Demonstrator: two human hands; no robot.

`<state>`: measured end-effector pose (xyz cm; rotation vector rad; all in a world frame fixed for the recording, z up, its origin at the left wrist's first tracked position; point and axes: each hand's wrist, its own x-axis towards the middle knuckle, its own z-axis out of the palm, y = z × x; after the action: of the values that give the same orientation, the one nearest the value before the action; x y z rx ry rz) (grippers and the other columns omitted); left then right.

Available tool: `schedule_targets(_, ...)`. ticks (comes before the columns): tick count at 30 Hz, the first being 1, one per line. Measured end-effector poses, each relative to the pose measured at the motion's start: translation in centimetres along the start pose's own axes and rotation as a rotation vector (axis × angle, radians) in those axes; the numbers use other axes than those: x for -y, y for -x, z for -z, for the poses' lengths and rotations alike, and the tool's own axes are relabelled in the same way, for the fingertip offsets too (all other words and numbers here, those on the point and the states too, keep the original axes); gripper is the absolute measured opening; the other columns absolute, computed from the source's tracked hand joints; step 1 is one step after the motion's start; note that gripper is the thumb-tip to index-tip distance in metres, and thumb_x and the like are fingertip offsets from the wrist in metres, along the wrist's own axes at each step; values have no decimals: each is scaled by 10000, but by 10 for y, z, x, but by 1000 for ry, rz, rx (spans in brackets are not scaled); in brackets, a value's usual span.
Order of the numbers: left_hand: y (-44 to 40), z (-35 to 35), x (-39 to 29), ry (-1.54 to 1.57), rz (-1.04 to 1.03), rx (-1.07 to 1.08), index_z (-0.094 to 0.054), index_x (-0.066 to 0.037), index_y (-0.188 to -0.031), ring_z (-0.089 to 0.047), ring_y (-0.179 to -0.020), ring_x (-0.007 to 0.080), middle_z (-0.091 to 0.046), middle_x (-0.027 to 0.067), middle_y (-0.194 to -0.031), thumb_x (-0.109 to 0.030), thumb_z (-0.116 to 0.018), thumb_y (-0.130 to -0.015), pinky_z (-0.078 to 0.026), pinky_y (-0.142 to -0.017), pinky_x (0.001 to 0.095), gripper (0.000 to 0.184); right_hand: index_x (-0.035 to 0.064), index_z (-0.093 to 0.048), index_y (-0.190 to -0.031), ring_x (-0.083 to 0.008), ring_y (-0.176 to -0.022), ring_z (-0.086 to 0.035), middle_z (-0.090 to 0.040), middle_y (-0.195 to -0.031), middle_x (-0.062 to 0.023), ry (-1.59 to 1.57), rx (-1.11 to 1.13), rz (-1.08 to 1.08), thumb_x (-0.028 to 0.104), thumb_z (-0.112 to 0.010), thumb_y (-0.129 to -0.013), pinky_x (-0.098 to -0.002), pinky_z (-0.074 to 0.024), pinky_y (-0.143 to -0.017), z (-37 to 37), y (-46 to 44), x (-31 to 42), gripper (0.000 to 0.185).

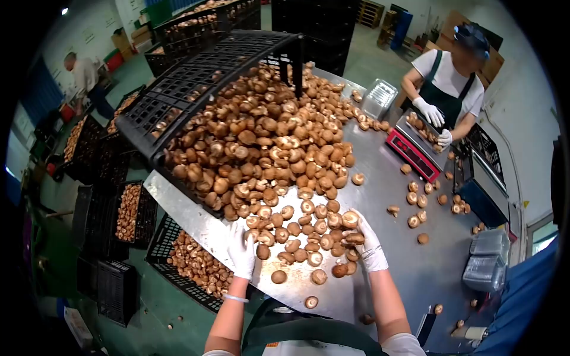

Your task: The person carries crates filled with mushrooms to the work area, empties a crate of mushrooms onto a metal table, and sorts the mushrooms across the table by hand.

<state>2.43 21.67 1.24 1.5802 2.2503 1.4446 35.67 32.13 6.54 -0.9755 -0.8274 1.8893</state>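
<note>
Both my hands wear white gloves and rest at the near part of a metal table point(380, 160), on either side of loose brown mushrooms point(306, 234). My left hand point(241, 250) touches the left edge of this group; its fingers point forward, and nothing shows in them. At the group's right side, my right hand point(369, 242) has its fingers curled round a mushroom point(354, 238), with another mushroom against the fingertips. Beyond lies a large mushroom heap point(261, 136), partly under a tipped black crate point(202, 74).
Across the table a co-worker point(454, 89) has gloved hands at a red scale point(414, 155) holding a tray of mushrooms. Clear plastic trays point(485, 261) stand at the right. A black crate of mushrooms point(155, 244) sits below the table's left edge. Another person point(89, 83) stands far left.
</note>
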Motion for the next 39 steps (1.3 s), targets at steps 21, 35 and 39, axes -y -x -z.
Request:
schedule_targets(21, -15, -53, -106, 820, 559, 461, -586, -8, -1105, -558, -855, 108, -596, 48, -1004, -141, -604, -881, -460, -780, 235, 261, 136, -386, -1377, -224, -1007, -616, -519, -1268, -111, -160, 6, -134, 369, -368, -994, -277, -524, -754, -39, 7, -29, 449)
schedule_targets(35, 27, 4, -100, 543, 192, 566, -629, -11, -1048, -628, -890, 213, -658, 114, -983, -36, -577, -859, -483, -791, 286, 197, 67, -551, -1077, -227, -741, -594, -615, -977, -117, -561, -307, -25, 496, -567, -866, -401, -533, -689, 62, -11, 8, 478)
schedule_targets(39, 34, 13, -77, 494, 269, 489, -639, -9, -1039, -628, -866, 171, -663, 108, -948, -34, -564, -875, -485, -772, 272, 182, 4, -404, -1246, -336, -1107, -517, -521, -1175, -197, -912, -590, 479, 524, -551, -865, -491, -457, -961, 123, -26, 59, 662)
